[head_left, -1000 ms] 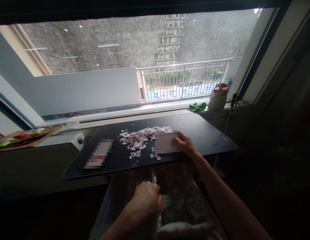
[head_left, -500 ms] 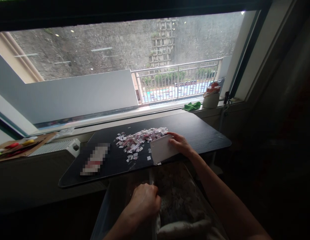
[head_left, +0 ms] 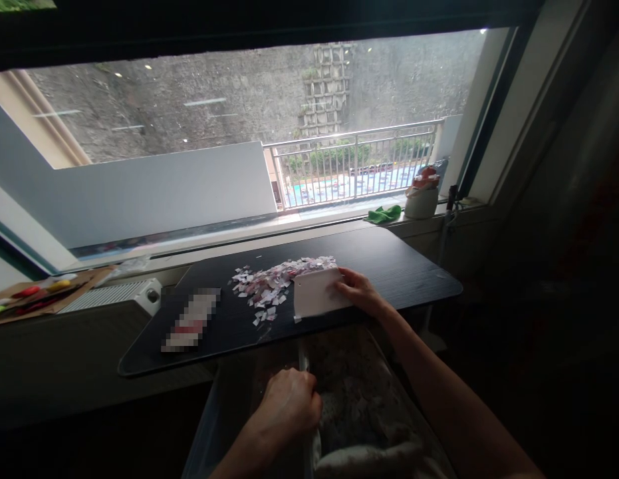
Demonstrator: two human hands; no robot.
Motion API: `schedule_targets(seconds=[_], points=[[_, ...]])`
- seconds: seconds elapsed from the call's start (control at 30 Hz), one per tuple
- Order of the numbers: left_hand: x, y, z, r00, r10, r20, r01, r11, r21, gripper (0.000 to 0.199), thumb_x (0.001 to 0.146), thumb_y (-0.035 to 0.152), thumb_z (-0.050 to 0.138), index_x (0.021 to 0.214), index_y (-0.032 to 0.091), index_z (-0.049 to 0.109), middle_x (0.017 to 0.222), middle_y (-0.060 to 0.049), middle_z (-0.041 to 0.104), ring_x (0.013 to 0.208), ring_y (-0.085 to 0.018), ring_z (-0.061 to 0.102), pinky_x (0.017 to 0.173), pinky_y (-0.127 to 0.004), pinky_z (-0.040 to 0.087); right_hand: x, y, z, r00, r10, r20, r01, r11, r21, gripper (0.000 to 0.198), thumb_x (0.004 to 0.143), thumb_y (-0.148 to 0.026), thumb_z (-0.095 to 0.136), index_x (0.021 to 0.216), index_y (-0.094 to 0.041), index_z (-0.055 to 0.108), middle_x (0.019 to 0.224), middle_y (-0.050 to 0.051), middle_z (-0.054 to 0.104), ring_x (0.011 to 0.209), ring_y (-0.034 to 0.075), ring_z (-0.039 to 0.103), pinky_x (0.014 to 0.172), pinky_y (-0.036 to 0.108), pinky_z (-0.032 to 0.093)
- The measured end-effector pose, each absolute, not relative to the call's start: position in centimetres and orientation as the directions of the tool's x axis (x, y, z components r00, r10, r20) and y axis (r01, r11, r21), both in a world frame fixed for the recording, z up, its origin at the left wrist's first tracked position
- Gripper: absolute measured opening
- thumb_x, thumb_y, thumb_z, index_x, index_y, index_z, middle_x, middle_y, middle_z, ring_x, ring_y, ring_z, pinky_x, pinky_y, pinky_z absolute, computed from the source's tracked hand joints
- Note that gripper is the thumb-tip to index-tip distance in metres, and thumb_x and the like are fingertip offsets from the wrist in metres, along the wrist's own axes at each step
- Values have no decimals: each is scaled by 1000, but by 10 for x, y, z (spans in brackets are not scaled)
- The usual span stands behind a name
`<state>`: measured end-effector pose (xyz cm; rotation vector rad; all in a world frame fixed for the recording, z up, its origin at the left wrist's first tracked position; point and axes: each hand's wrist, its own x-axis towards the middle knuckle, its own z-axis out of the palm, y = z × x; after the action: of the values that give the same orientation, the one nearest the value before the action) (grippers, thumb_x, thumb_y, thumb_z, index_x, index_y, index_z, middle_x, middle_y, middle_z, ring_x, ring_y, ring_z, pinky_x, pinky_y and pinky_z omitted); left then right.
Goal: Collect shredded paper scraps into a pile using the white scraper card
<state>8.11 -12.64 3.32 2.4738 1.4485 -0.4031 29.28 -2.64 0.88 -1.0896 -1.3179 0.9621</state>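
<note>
A white plastic scraper (head_left: 315,294) with a small hole near its left edge is held in my right hand (head_left: 360,291). It stands at the near right side of a heap of small white and pinkish paper pieces (head_left: 274,281) on the dark tabletop (head_left: 379,256). One loose piece lies at the scraper's lower corner. Below the table edge, my left hand (head_left: 292,402) is closed around the pale rim (head_left: 304,359) of a dim container or bag. What lies inside it (head_left: 354,399) is too dark to make out.
A pixelated flat item (head_left: 192,320) lies at the table's left. A radiator (head_left: 112,295) and cardboard with coloured tools (head_left: 44,293) are further left. On the windowsill sit a green cloth (head_left: 383,213) and a whitish container (head_left: 421,199).
My right hand has moved the scraper slightly left and away from me, along the near side of the paper heap. The left hand keeps its grip on the rim.
</note>
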Motion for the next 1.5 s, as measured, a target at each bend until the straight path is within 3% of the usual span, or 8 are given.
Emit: schedule_targets(seconds=[0.13,0.3,0.6,0.83,0.97,1.17,1.3,1.5], points=[[81,-126,34,471,806,-358,875,-480,70,30,75,24,37,79,18,67,79,-10,68,79,-21,63,67,-27,46,293,-28,13,146,958,247,160,224,-961,37,64,-19,51,99,-15,62,79,1,67,70,14,60,59,23,48],[81,-126,34,472,805,-358,873,-484,64,30,76,24,37,78,17,66,77,-10,67,78,-21,63,67,-27,46,294,-26,10,269,935,229,98,210,-973,38,63,-20,48,98,-16,61,78,0,66,66,14,59,55,22,47],[81,-127,31,484,813,-323,871,-483,88,30,74,23,37,74,17,66,76,-11,68,76,-23,64,66,-30,47,295,-23,6,155,957,247,193,215,-957,38,63,-20,48,98,-16,63,83,0,66,71,14,59,59,21,47],[80,-127,32,479,813,-329,873,-482,80,31,74,24,36,75,17,66,77,-11,68,76,-23,63,65,-30,46,294,-27,12,115,970,213,138,197,-971,35,62,-19,48,92,-16,66,82,-1,67,71,13,59,58,20,45],[81,-127,34,476,809,-345,873,-482,75,31,75,24,36,77,16,66,77,-10,68,76,-21,63,64,-28,46,294,-25,10,234,953,192,57,184,-981,33,61,-21,51,91,-16,64,73,-1,66,63,13,59,54,21,47],[82,-128,38,484,798,-360,870,-484,95,31,76,24,37,78,16,67,79,-10,68,74,-20,63,63,-26,46,293,-22,8,384,900,208,58,201,-978,38,67,-25,53,104,-16,54,82,3,67,67,15,63,58,25,51],[82,-128,39,485,796,-362,870,-482,107,31,76,24,36,78,16,67,80,-10,68,73,-19,63,63,-26,46,290,-24,8,301,928,218,151,180,-972,35,69,-22,54,103,-16,53,80,4,69,68,16,65,57,25,52],[82,-127,33,479,807,-346,871,-485,76,33,75,23,37,82,15,68,80,-12,68,79,-22,63,68,-28,46,291,-25,4,-11,975,221,114,220,-969,32,68,-26,61,99,-17,57,81,2,70,74,17,66,64,28,54]])
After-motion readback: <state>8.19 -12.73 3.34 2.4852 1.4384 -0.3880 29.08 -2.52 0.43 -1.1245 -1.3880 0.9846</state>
